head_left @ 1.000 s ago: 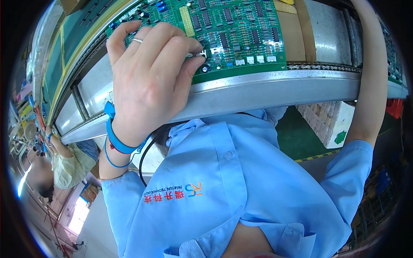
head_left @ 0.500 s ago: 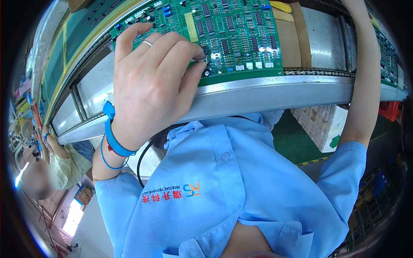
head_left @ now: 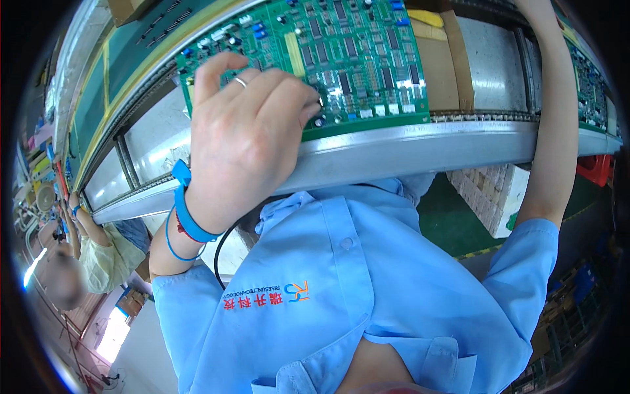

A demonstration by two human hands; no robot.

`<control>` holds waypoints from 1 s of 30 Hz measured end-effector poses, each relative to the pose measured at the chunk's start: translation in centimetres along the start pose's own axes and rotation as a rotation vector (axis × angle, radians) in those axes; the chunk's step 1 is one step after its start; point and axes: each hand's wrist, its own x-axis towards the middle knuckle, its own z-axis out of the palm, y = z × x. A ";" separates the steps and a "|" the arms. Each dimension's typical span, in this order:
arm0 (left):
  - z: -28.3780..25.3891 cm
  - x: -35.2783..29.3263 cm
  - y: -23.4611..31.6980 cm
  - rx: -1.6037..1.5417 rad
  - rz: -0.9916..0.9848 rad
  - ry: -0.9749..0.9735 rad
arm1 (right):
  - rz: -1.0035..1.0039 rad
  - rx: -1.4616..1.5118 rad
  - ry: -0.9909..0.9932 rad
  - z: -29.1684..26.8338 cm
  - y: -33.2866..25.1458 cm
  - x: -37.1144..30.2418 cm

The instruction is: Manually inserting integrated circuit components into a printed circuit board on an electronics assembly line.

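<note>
My left hand [head_left: 248, 125], with a ring on one finger and a blue band at the wrist, is over the near left part of a green circuit board [head_left: 367, 79]. Its thumb and fingertips pinch together just above the board, beside a small dark round capacitor [head_left: 319, 122]. Something small and shiny shows at the fingertips, too little to name. The board carries black chips, a long pale yellow connector [head_left: 294, 55] and white sockets along its near edge. On the right, my right forearm [head_left: 556, 125] stretches away past the top edge, so that hand is out of sight.
A metal rail [head_left: 420, 138] with a chain runs along the board's near side. Right of the board lies a cardboard piece [head_left: 438, 72] with a yellow object on it. Another circuit board [head_left: 590, 92] sits beyond my right forearm. A co-worker [head_left: 108, 259] is at far left.
My left hand has shifted slightly right along the board, and its thumb has drawn in under the fingers. The whole view has tilted a little; my right forearm stays nearly in place.
</note>
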 end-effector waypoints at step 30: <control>-2.0 4.8 -27.1 -0.113 -0.479 0.167 | 0.041 0.521 -0.072 0.0 -7.2 -2.6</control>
